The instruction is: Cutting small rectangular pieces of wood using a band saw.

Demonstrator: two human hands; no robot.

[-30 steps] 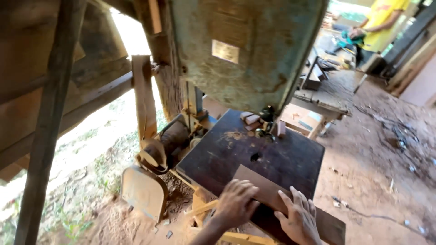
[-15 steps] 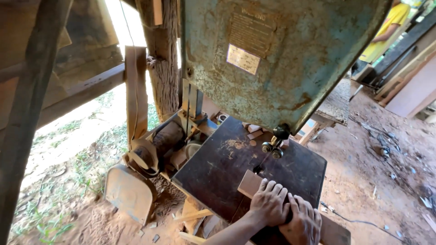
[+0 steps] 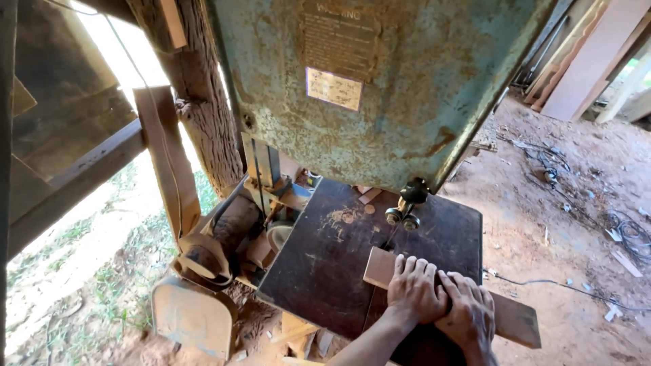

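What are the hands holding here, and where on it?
Both hands, left hand and right hand, press flat on the middle of the wooden board on the saw table.

dark saw table (image 3: 325,271), wooden board (image 3: 519,320), sawdust (image 3: 342,218)

Rough open-sided woodworking shed. Just beyond the hands stands an old rusty green bandsaw (image 3: 380,88) with a dark iron table (image 3: 339,257). Rough timber post (image 3: 196,102) farther left, grass outside. Red dirt floor (image 3: 576,203) to the right, strewn with cables; planks (image 3: 590,61) lean far right.
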